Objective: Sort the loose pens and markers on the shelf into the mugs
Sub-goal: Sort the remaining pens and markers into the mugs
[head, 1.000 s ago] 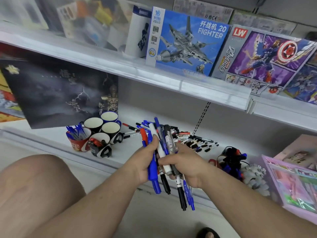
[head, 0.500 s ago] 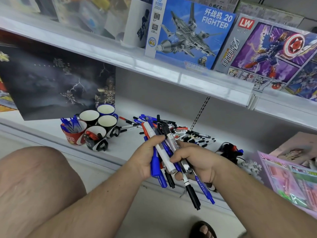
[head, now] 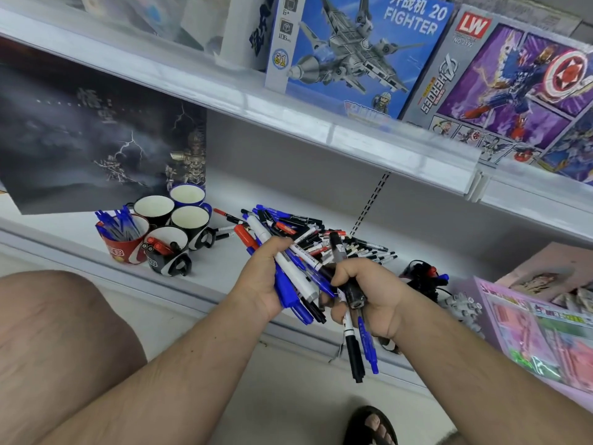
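Observation:
My left hand grips a mixed bundle of pens and markers, blue, red, white and black, in front of the shelf edge. My right hand grips a thick black marker and a few thinner pens that hang down below the fist. A pile of loose pens lies on the shelf behind both hands. Left of it stand several mugs: a red mug full of blue pens, a black mug with red markers, and three empty mugs.
A dark poster leans behind the mugs. A black toy and pink boxes lie at the right on the white shelf. Toy boxes stand on the upper shelf. My knee is at lower left, a sandalled foot below.
My right hand has pulled a thick black marker and a few pens away from the bundle in my left hand. Both hands shifted slightly right and down.

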`<state>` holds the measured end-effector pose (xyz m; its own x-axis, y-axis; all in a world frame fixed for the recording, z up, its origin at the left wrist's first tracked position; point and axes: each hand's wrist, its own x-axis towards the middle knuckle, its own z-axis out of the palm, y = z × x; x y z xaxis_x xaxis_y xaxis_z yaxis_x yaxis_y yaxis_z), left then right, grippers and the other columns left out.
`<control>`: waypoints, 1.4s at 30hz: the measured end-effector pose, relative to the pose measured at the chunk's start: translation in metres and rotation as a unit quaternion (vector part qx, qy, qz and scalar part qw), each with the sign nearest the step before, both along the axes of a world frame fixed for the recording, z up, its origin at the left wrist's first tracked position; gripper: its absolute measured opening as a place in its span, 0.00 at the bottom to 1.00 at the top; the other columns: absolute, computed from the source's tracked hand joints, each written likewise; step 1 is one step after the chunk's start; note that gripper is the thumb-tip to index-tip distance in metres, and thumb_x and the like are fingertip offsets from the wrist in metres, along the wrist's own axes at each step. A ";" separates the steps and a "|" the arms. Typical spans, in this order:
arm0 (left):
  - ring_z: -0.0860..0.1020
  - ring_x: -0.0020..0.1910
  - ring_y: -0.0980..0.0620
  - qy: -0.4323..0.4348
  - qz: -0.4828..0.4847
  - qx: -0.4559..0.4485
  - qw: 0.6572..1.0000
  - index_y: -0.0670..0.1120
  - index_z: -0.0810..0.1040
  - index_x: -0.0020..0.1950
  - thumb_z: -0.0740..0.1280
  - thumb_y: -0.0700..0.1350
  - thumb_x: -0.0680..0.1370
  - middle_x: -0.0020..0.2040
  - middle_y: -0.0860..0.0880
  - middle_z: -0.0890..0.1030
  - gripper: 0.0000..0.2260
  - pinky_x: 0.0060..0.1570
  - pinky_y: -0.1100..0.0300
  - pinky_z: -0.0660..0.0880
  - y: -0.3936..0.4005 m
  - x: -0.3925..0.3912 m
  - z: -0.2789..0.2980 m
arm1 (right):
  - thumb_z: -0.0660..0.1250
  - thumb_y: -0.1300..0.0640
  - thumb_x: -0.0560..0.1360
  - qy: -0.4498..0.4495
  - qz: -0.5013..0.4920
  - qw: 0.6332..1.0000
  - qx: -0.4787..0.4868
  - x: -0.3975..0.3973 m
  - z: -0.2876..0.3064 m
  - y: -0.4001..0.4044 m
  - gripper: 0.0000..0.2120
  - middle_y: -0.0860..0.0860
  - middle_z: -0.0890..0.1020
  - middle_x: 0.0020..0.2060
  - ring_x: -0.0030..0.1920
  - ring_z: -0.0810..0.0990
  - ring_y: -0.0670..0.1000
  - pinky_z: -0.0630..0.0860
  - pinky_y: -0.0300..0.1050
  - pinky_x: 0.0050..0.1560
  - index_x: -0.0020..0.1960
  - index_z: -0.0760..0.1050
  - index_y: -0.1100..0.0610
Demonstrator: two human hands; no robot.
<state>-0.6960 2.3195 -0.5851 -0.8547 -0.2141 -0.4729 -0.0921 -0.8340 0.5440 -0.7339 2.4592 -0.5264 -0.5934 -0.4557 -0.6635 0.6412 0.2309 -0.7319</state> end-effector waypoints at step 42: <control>0.82 0.31 0.47 0.008 -0.280 -0.144 0.949 0.40 0.81 0.45 0.67 0.33 0.76 0.35 0.42 0.83 0.05 0.31 0.57 0.79 0.023 0.011 -0.004 | 0.64 0.56 0.68 0.115 -0.193 0.974 -0.014 -0.013 -0.028 -0.029 0.11 0.57 0.79 0.35 0.29 0.77 0.55 0.77 0.45 0.33 0.48 0.76 0.59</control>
<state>-0.6852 2.3428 -0.5892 -0.8796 0.1577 -0.4489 -0.4664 -0.4725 0.7478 -0.7466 2.4300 -0.5543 -0.8557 -0.1851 -0.4832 0.4943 -0.0162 -0.8691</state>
